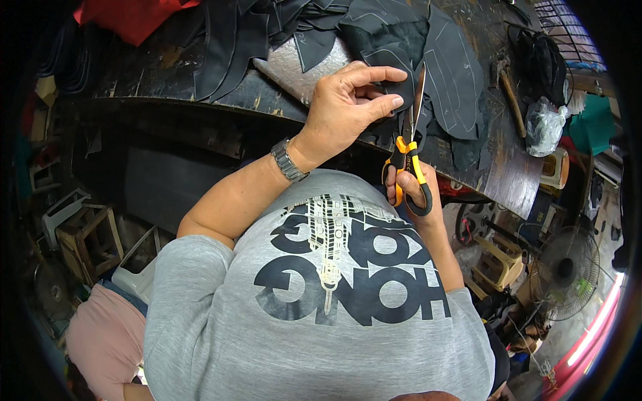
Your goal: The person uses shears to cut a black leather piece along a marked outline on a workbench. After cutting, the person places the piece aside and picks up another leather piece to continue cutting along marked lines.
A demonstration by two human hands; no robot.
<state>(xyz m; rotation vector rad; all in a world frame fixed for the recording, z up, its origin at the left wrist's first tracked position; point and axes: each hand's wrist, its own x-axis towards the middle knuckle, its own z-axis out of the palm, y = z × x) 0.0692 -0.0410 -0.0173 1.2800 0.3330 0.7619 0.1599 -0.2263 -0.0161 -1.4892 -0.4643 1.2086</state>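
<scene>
Scissors with yellow-and-black handles [416, 175] are held in my right hand [421, 190], thumb and fingers through the loops. Their blades [416, 110] point away from me, slightly apart, beside a dark grey leather-like piece [391, 63] with a pale drawn outline. My left hand [348, 100], with a metal watch at its wrist, is at the left edge of that piece. Its fingers are bent around the edge, with the index finger and thumb toward the blades; part of the grip is hidden. A larger marked dark sheet [455, 73] lies right of the blades.
More dark cut pieces [234, 50] and a red piece [137, 17] lie on the worn table [154, 83]. A hammer [511, 100] and a clear plastic bag [545, 127] are at the right. Stools [87, 240] and a fan [565, 271] stand around; another person [107, 334] is at lower left.
</scene>
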